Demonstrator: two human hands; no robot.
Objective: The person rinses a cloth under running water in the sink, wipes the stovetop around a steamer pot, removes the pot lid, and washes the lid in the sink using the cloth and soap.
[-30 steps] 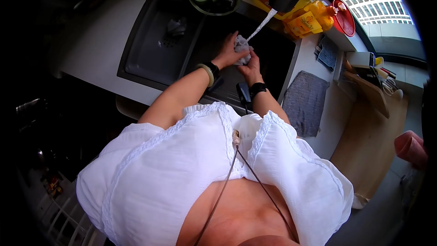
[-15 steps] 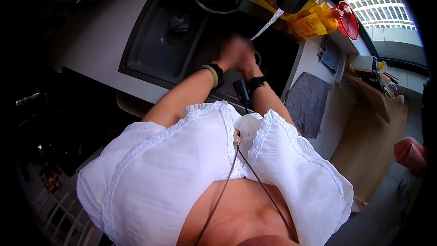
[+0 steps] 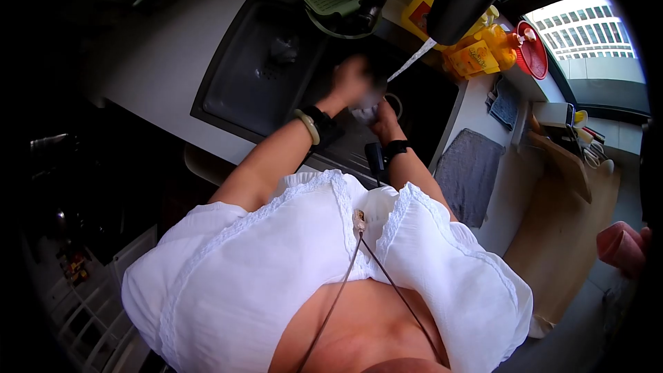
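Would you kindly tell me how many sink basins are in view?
2: the left basin, with drain holes, and the right basin, beneath the left hand and right hand. Dark surroundings could hide others.

Within the dark sink (image 3: 242,93), the right hand (image 3: 386,121) holds a pale cloth (image 3: 363,115); the blurred left hand (image 3: 349,84) lies just beside it, near running water (image 3: 412,60).

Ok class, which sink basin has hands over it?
The right basin: left hand, right hand and running water are over it; the left basin has none.
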